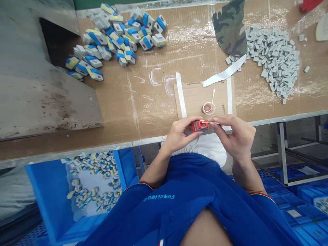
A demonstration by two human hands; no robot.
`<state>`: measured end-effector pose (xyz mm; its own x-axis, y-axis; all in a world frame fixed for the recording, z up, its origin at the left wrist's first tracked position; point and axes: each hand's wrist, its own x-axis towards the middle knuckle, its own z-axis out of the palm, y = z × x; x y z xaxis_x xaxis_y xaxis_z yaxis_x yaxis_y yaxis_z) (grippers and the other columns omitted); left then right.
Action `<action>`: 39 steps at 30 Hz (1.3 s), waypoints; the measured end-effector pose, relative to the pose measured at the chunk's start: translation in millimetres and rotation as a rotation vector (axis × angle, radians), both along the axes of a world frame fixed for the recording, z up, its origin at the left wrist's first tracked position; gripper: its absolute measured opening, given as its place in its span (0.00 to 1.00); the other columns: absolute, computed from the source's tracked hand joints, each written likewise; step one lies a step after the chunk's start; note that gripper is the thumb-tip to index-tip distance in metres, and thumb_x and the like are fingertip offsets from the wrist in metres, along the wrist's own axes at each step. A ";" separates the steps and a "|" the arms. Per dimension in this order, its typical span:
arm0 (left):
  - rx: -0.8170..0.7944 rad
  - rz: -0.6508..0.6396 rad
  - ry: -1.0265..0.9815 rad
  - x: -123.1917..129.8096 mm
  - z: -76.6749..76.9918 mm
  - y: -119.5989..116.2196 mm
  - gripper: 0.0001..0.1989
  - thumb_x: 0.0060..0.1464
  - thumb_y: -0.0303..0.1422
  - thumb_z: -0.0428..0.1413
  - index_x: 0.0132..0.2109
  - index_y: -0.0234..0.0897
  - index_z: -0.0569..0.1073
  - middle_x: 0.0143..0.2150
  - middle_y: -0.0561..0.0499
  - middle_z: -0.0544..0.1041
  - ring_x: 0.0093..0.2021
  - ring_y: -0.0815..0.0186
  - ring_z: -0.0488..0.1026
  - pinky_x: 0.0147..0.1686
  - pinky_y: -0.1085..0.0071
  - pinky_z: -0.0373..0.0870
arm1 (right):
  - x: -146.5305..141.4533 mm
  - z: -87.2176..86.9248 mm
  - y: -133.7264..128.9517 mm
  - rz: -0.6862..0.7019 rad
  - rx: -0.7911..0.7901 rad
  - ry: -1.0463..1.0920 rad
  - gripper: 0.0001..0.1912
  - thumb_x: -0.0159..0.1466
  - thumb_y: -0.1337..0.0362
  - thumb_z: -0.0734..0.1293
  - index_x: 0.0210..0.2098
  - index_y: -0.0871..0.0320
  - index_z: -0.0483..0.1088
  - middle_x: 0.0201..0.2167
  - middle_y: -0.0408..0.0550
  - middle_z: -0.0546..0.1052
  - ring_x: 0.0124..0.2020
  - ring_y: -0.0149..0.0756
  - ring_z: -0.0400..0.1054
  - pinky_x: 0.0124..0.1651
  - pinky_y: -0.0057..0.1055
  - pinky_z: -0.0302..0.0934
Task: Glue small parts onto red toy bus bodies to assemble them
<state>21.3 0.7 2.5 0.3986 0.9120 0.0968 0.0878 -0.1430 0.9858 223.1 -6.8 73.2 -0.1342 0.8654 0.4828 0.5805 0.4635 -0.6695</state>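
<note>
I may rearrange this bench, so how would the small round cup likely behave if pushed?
The small cup looks thin-walled and translucent, so it is probably light and easily slid. The white stick juts past its rim, so catching that might tip it.

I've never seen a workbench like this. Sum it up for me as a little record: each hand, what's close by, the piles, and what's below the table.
Left hand: left hand holds a red piece
Right hand: right hand pinches a thin stick at the red piece
Close by: small cup with a white swab in it, on a cardboard sheet
Left pile: blue, white and yellow blocks
Right pile: small grey pieces, beside camouflage cloth
Below table, left: blue bin holding many small parts
</note>
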 end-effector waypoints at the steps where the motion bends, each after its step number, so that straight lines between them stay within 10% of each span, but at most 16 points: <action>1: -0.001 0.000 0.003 0.1 0.5 0.0 0.22 0.61 0.39 0.66 0.60 0.38 0.77 0.55 0.41 0.84 0.53 0.58 0.83 0.53 0.63 0.80 | 0.7 0.9 0.0 -0.001 0.008 -0.023 0.10 0.66 0.72 0.74 0.43 0.50 0.76 0.36 0.42 0.87 0.38 0.36 0.84 0.42 0.32 0.80; 28: 0.111 -0.024 0.047 -1.1 3.3 2.5 0.19 0.62 0.31 0.65 0.59 0.38 0.76 0.54 0.43 0.84 0.53 0.61 0.83 0.54 0.65 0.80 | 2.7 10.4 -7.1 0.016 -0.158 -0.017 0.07 0.67 0.69 0.74 0.42 0.50 0.78 0.35 0.41 0.87 0.34 0.34 0.83 0.38 0.30 0.77; 39: 0.075 -0.012 0.021 -2.5 3.6 0.8 0.20 0.60 0.29 0.65 0.59 0.38 0.77 0.54 0.44 0.84 0.53 0.61 0.83 0.54 0.65 0.78 | 11.8 -17.5 14.4 -0.241 -0.105 0.252 0.02 0.70 0.61 0.72 0.40 0.50 0.78 0.39 0.46 0.84 0.44 0.40 0.81 0.44 0.39 0.77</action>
